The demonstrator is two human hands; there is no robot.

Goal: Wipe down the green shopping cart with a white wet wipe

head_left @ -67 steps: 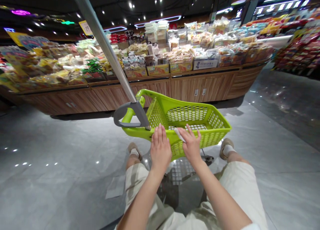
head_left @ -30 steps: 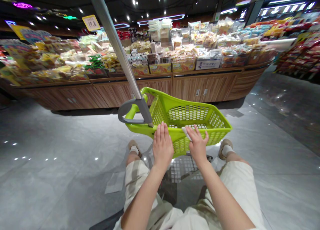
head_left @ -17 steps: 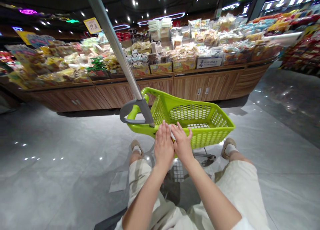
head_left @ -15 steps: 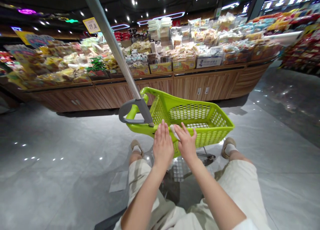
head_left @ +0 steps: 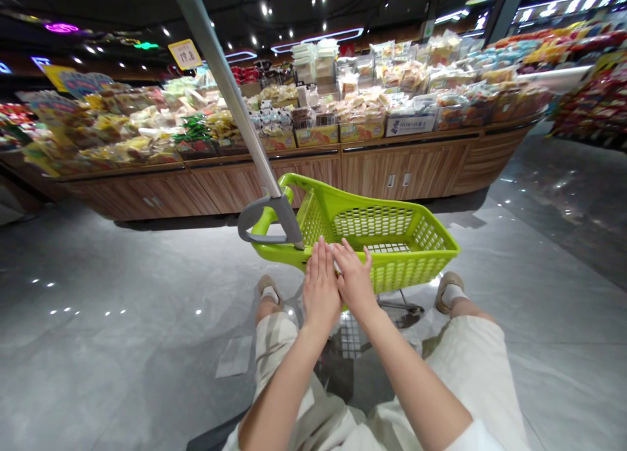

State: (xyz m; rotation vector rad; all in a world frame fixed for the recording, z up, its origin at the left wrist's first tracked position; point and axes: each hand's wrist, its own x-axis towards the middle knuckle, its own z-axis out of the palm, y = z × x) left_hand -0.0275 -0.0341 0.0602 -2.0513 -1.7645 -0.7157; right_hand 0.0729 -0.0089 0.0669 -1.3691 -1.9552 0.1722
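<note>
A lime-green wheeled shopping basket (head_left: pixel 416 268) stands on the floor between my knees. Its grey pull handle (head_left: pixel 267 216) rises on a long metal pole (head_left: pixel 220 66) toward the upper left. My left hand (head_left: pixel 321 291) lies flat on the basket's near rim, fingers straight and together. My right hand (head_left: pixel 353 280) sits right beside it on the same rim with fingers spread, pressing down a white cloth (head_left: pixel 336 266). Only a sliver of the cloth shows between the two hands. The inside of the basket looks empty.
A curved wooden display counter (head_left: pixel 392 170) piled with packaged snacks runs across the back, with a yellow price sign (head_left: pixel 185 54) above it. More stocked shelves (head_left: pixel 592 92) stand at the right. Glossy grey floor (head_left: pixel 122 294) surrounds me; my shoes (head_left: pixel 448 291) flank the basket.
My right hand has slid left along the rim with the cloth until it touches my left hand. The left hand has stayed on the rim.
</note>
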